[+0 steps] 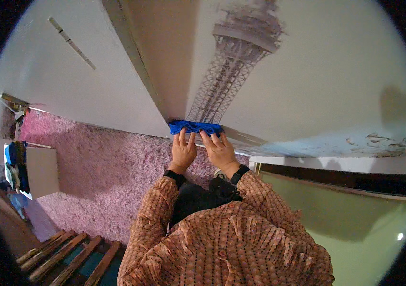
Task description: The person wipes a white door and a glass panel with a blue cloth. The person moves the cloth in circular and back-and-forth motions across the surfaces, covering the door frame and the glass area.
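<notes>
My left hand (pixel 184 152) and my right hand (pixel 220 150) are side by side in front of me, fingers pointing away. Both sets of fingertips rest on a bunched blue cloth (pixel 196 127), and its far side lies against the foot of a pale wall (pixel 317 75). A mural of a lattice tower (pixel 220 75) rises on that wall directly behind the cloth. The cloth's left end reaches the corner beside a white panel (pixel 117 96). My thumbs are mostly hidden. Dark bands circle both wrists.
Pink shaggy carpet (pixel 95 168) covers the floor at left. A white box-like unit (pixel 42 171) holding folded fabrics stands there. Wooden slats (pixel 67 255) cross the lower left. To the right is a pale green, glossy surface (pixel 345 214). A long handle (pixel 71 43) is on the white panel.
</notes>
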A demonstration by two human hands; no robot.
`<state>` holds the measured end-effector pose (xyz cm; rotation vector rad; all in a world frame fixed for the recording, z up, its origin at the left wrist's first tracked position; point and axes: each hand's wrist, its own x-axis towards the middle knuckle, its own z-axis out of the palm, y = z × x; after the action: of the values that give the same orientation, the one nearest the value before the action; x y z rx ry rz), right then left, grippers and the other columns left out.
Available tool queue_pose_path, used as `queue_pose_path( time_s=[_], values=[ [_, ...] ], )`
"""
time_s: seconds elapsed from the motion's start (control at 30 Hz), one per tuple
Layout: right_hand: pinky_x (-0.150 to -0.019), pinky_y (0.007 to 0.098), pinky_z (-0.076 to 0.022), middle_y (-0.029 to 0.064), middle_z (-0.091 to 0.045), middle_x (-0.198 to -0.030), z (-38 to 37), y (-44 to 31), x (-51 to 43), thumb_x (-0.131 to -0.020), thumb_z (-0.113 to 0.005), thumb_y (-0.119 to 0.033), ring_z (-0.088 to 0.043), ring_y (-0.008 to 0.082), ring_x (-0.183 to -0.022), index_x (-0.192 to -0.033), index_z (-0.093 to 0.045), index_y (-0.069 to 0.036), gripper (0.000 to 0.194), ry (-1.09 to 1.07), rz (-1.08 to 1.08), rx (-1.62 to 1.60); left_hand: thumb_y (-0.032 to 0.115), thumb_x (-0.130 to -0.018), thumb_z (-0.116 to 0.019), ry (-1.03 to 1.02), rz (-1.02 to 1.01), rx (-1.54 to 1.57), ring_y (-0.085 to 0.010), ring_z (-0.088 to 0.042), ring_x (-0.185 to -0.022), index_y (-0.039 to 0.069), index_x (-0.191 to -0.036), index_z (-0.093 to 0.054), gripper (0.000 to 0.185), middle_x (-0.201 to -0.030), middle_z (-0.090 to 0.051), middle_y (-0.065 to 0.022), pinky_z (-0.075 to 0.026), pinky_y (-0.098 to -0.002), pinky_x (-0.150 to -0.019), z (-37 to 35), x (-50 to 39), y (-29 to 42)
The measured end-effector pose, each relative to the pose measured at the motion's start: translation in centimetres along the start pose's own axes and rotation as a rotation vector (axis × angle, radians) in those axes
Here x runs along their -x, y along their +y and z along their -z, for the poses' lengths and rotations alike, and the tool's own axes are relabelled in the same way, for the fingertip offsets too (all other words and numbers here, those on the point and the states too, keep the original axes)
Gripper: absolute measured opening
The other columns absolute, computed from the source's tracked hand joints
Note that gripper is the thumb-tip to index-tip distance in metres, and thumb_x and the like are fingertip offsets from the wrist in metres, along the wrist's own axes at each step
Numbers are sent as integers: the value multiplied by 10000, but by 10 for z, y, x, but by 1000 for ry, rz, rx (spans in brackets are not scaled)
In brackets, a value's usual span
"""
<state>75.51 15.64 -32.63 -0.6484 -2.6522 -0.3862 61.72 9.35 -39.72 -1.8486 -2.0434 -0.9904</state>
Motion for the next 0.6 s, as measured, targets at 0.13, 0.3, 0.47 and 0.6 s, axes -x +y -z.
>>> queue_pose_path(
  time_s=[0.13, 0.3, 0.47, 0.6],
  values=[
    [-982, 415, -326, -41, -434, -1304, 20, 3, -11, -736, -580, -156, -300, 214, -1218, -1103, -617, -95, 374, 51, -8, 20, 75, -710, -576, 110, -16, -6, -409, -428, -1061, 34, -1106, -509, 404, -1192, -406, -235, -378, -497, -891, 17, -22, 13],
    [-992, 420, -328, -37, -435, -1310, 58, 9, -41, -785, -571, -206, -293, 222, -1239, -1081, -636, -98, 321, 182, -66, -55, 95, -734, -578, 260, -73, -147, -345, -444, -1052, 69, -1082, -520, 354, -1157, -445, -185, -395, -447, -800, 50, -67, 21],
    [-987, 416, -313, -49, -441, -1295, 31, 11, -21, -768, -579, -193, -292, 216, -1224, -1072, -638, -104, 323, 158, 10, 1, 95, -721, -588, 168, -56, -109, -339, -445, -1052, 65, -1070, -521, 357, -1111, -462, -169, -393, -463, -809, 22, -39, 16],
    [-933, 400, -383, -35, -442, -1282, 0, 18, 19, -783, -549, -145, -387, 185, -1104, -1131, -598, -79, 357, -9, 8, -57, 99, -707, -602, 27, -52, -5, -365, -451, -1017, 76, -1111, -508, 415, -1162, -436, -188, -401, -485, -832, -12, 0, 22]
  ],
)
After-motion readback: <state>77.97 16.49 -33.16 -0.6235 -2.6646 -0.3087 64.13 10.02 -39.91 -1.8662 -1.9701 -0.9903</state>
